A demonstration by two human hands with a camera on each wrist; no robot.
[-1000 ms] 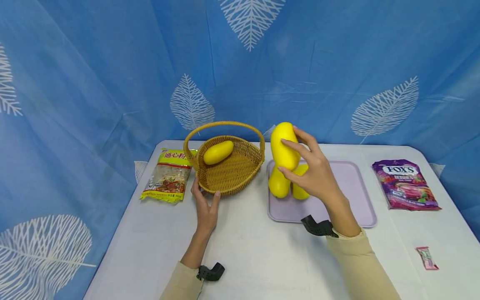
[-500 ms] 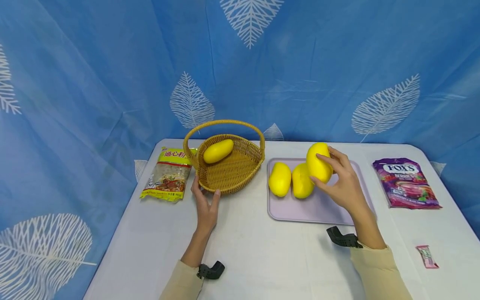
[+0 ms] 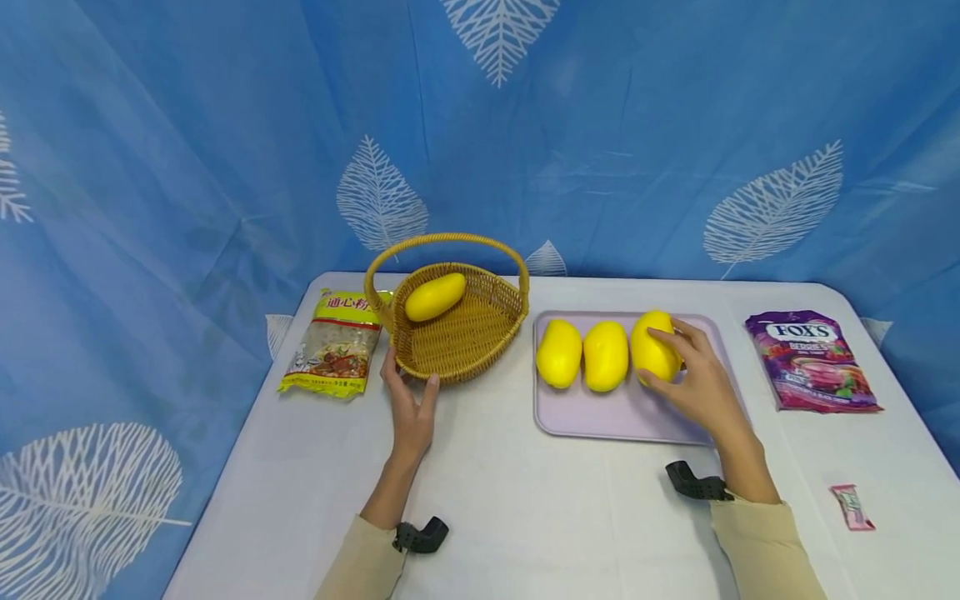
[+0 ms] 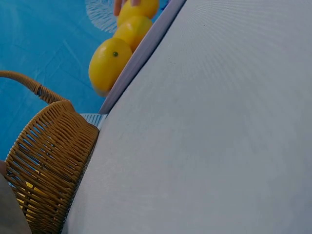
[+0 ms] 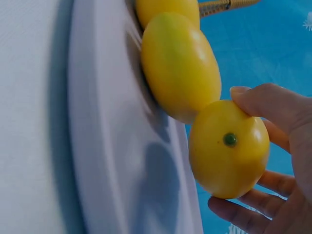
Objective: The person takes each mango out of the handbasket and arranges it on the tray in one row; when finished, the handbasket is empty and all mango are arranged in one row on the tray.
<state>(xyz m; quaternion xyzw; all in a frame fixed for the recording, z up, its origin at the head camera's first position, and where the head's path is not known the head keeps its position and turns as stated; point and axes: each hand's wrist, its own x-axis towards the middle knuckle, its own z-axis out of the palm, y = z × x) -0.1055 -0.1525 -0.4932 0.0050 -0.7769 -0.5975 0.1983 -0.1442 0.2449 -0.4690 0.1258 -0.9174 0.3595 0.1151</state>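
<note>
In the head view my right hand [image 3: 697, 379] grips a yellow mango [image 3: 656, 346] by its right side, at the right of a row on the lilac tray [image 3: 622, 423]. The right wrist view shows the thumb and fingers round this mango, its green stem spot facing the camera. Two more mangoes, a middle one [image 3: 606, 357] and a left one [image 3: 558, 354], lie on the tray. My left hand [image 3: 411, 417] holds the near left side of a wicker basket [image 3: 465, 337], thumb in front; its fingertips are partly hidden. Another mango [image 3: 435, 297] lies inside the basket.
A yellow-topped pasta bag [image 3: 335, 346] lies left of the basket, close against it. Right of the tray are a purple candy bag [image 3: 812, 360] and a small wrapped candy [image 3: 852, 507]. The basket's tall handle [image 3: 446, 237] arches up before a blue curtain [image 3: 600, 142].
My right hand has carried its mango rightward and down from above the left mangoes to the tray, beside the middle one. The left hand and basket stay in place.
</note>
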